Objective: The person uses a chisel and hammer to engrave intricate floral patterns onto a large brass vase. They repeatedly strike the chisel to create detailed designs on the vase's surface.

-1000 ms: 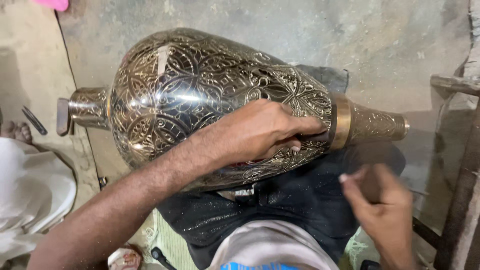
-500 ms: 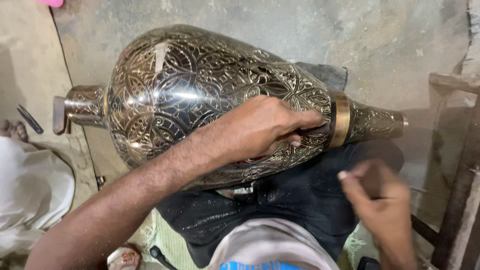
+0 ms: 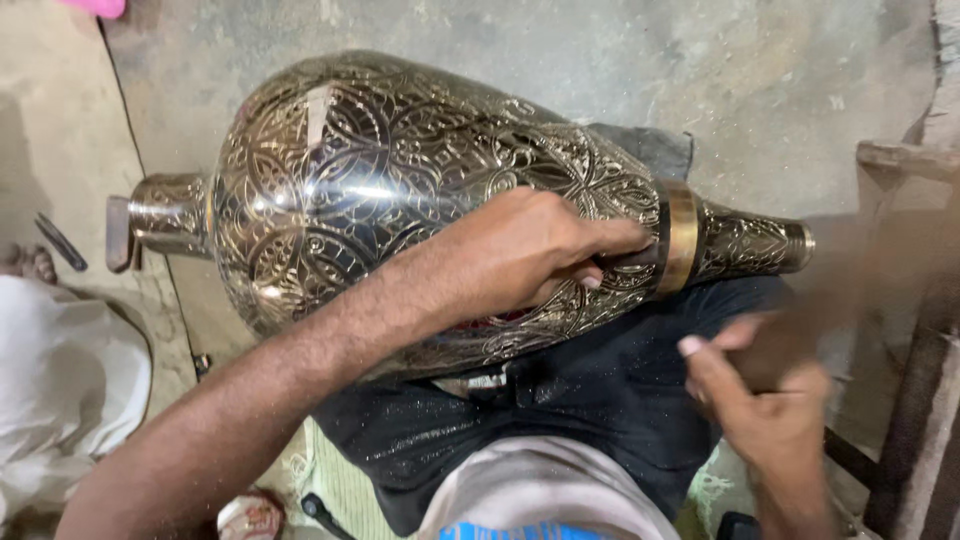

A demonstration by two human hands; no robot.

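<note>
So the left hand [image 3: 520, 255] is laid across the belly of a big engraved metal vase [image 3: 400, 200], fingers curled in and pinching what looks like a thin tool against the surface, right next to the plain gold band [image 3: 680, 235] near the narrow end, though honestly the tool is mostly hidden under the fingers so I can't say what kind it is. The right hand [image 3: 770, 395] is off the vase, hovering low beside the narrow end, fist closed around something dark, and it's motion-blurred enough that I can't tell what it's gripping. The vase itself lies on its side across the person's lap, resting on a dark cloth [image 3: 560, 420] dusted with tiny shiny flecks, with the fat round body to the left and the slim flared end [image 3: 755, 245] pointing right. The other end has a short collar [image 3: 165, 215] sticking out over the floor. The whole surface is covered in cut floral and leaf patterns, very glossy, catching the light on top. Below the cloth there's a bit of pale and blue clothing [image 3: 540, 500]. Further out, the concrete floor [image 3: 780, 80] is bare and stained, there's white fabric [image 3: 60, 400] bunched on the left, a small dark tool [image 3: 62, 243] lying on the floor near it, and a wooden frame [image 3: 915, 330] at the right edge.
</note>
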